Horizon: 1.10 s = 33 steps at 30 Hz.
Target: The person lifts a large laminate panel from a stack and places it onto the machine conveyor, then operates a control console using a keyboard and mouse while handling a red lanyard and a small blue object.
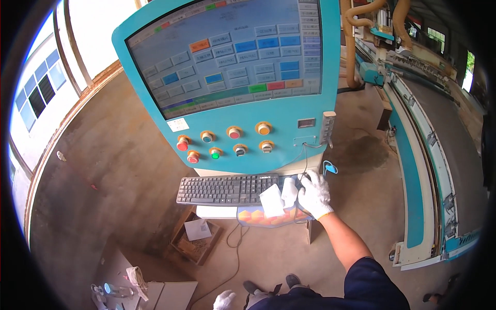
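My right hand point(315, 196), in a white knit glove, rests over a dark computer mouse point(307, 176) on the shelf below the control panel, mostly covering it. A cable runs from the mouse up to the panel. Just left of that hand lie a white card or paper point(272, 200) and a crumpled white piece point(289, 192). The black keyboard point(222, 190) spans the shelf's left part. A patterned mouse pad point(261, 217) shows under the papers. My left hand point(223, 300), also gloved, hangs low at the bottom edge, away from the shelf; its fingers are too unclear to read.
A teal control console point(279, 116) with a lit touch screen point(232, 57), buttons and knobs stands ahead. A long machine bed point(413, 181) runs along the right. Below left are a wooden box point(194, 248) with a paper and a table point(170, 294) with a clear bottle point(119, 291).
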Motion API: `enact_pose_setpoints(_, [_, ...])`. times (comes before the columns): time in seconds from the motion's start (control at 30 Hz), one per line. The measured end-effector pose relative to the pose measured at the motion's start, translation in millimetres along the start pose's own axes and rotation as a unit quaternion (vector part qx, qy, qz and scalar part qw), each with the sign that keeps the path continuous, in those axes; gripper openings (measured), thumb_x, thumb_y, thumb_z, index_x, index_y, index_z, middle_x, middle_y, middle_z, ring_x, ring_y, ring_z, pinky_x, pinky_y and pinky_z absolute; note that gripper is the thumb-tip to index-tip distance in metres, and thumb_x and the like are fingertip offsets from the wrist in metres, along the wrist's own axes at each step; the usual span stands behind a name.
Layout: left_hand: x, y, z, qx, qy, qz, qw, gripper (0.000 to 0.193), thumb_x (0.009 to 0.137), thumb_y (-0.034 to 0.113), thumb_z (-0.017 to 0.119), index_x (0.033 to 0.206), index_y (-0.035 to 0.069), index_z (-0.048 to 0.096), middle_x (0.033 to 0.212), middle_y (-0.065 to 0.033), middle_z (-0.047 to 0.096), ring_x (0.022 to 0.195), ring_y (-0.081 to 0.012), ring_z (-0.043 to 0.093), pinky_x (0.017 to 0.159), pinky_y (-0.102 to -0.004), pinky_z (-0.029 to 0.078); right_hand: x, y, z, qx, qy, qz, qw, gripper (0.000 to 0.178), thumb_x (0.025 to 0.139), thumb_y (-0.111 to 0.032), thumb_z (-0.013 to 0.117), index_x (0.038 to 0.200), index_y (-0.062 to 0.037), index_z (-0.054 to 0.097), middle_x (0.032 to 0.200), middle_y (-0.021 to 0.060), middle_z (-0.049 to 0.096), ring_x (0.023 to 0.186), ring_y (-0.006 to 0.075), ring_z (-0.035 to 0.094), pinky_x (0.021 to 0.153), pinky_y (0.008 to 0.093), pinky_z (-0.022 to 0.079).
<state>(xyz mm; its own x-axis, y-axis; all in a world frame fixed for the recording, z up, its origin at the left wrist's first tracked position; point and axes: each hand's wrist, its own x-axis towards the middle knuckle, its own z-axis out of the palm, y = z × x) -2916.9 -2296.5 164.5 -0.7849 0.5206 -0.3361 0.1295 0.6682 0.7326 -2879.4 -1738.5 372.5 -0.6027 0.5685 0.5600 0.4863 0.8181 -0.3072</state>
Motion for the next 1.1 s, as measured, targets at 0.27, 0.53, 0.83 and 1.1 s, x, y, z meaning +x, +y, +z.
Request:
enact_pose_setpoints(0.27, [-79, -151, 36, 0.148, -0.161, -0.054, 0.974, 0.023, 0.087, 0.029, 0.06, 0.098, 0.011, 0.071, 0.102, -0.0156, 0.071, 0.104, -0.0349, 0.064, 0.093, -0.0459, 0.051, -2, 9, -1, -0.015, -0.018, 0.01, 1.0, 0.041, 0.074, -0.019, 0.065, 0.115, -0.0169, 0.067, 0.131, 0.0107, 0.051, 0.114, 0.0352, 0.052, 0.092, 0.0498, 0.046])
enact_pose_setpoints(0.53, [-32, -119, 43, 0.008, -0.087, -0.109, 0.99, 0.025, 0.078, 0.023, 0.065, 0.099, 0.011, 0.07, 0.107, -0.0164, 0.07, 0.108, -0.0346, 0.063, 0.094, -0.0447, 0.051, -3, 10, -1, -0.021, -0.036, 0.023, 0.999, 0.043, 0.074, -0.019, 0.065, 0.117, -0.0168, 0.067, 0.131, 0.0109, 0.051, 0.115, 0.0359, 0.051, 0.091, 0.0501, 0.046])
enact_pose_setpoints(0.83, [-6, -33, 58, -0.083, -0.105, -0.171, 0.976, 0.041, 0.093, 0.031, 0.059, 0.122, 0.003, 0.064, 0.124, -0.0197, 0.064, 0.114, -0.0342, 0.06, 0.095, -0.039, 0.051, 0, 2, 2, -0.015, -0.023, 0.022, 0.999, 0.044, 0.074, -0.016, 0.065, 0.118, -0.0178, 0.067, 0.129, 0.0086, 0.052, 0.117, 0.0334, 0.052, 0.093, 0.0484, 0.047])
enact_pose_setpoints(1.1, [-33, -93, 65, 0.02, -0.113, -0.093, 0.989, 0.033, 0.092, 0.031, 0.058, 0.111, 0.006, 0.069, 0.121, -0.0198, 0.065, 0.115, -0.0393, 0.059, 0.1, -0.0441, 0.048, 0, 5, 7, 0.006, -0.022, 0.003, 1.0, 0.047, 0.073, -0.019, 0.065, 0.12, -0.0154, 0.066, 0.131, 0.0126, 0.05, 0.119, 0.0366, 0.05, 0.094, 0.05, 0.046])
